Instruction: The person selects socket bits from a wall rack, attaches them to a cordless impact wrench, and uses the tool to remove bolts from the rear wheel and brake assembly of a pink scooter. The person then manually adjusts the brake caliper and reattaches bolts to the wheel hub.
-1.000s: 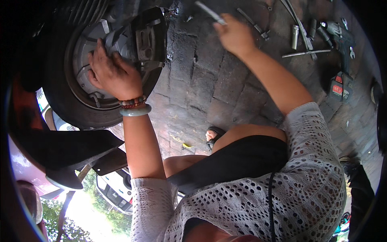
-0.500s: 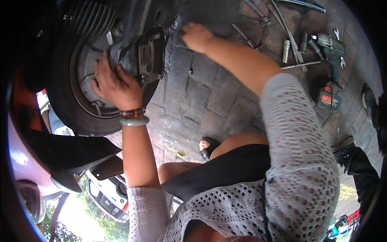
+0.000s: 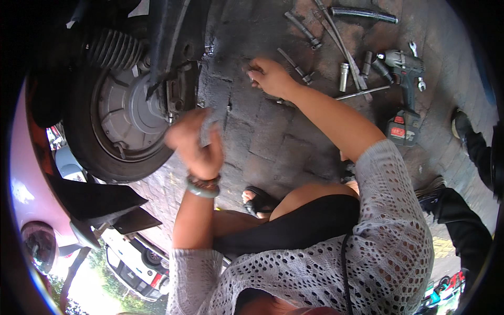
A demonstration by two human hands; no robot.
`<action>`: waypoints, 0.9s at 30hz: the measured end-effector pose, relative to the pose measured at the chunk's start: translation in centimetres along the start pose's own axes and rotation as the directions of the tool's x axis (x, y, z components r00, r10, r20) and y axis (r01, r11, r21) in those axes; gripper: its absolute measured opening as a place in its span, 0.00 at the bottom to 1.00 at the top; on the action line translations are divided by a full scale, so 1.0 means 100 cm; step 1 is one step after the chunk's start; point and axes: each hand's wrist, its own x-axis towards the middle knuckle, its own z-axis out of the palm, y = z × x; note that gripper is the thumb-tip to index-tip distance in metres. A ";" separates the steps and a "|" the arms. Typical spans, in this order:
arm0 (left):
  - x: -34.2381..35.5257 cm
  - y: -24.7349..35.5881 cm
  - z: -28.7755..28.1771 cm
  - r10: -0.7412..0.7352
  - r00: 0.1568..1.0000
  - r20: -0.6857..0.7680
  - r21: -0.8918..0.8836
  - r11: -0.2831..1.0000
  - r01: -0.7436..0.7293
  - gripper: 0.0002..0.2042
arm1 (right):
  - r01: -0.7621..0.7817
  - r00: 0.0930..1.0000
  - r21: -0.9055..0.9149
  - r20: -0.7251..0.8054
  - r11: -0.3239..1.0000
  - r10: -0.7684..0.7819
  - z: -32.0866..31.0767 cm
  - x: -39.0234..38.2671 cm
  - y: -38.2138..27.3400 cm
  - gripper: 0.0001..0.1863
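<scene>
Rubber tyre and steel hub make up the scooter wheel (image 3: 118,113), upper left of the frame; it looks heavy and rigid, best gripped at the tyre rim, not the greasy hub. Beside it, left of centre, the left hand (image 3: 195,143) hovers blurred; whether its fingers are spread or pressed together cannot be told. At upper centre the right hand (image 3: 270,77) rests on the paved floor (image 3: 262,142), fingers curled together, touching a small metal rod (image 3: 294,65) that is likely stiff, light and oily. A cordless impact driver (image 3: 405,89) and loose sockets (image 3: 344,76) lie upper right. No containers are visible.
</scene>
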 end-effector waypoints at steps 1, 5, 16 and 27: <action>0.002 0.025 0.017 -0.109 0.975 0.195 -0.070 0.990 0.124 0.19 | -0.015 0.999 0.076 0.038 0.997 0.012 -0.010 -0.023 -0.008 0.10; 0.001 0.029 0.097 -0.576 0.670 0.468 -0.460 0.489 0.741 0.17 | 0.078 0.994 0.353 0.040 0.932 -0.098 -0.026 -0.060 -0.016 0.09; 0.008 0.035 0.135 -0.518 0.198 0.832 -0.406 -0.325 0.854 0.14 | 0.251 0.865 -0.965 0.187 0.079 -0.466 -0.139 -0.010 -0.004 0.15; 0.018 0.066 0.152 -0.462 0.153 0.874 -0.364 -0.410 0.836 0.18 | 0.350 0.844 -0.936 0.331 -0.034 -0.423 -0.173 0.007 0.003 0.07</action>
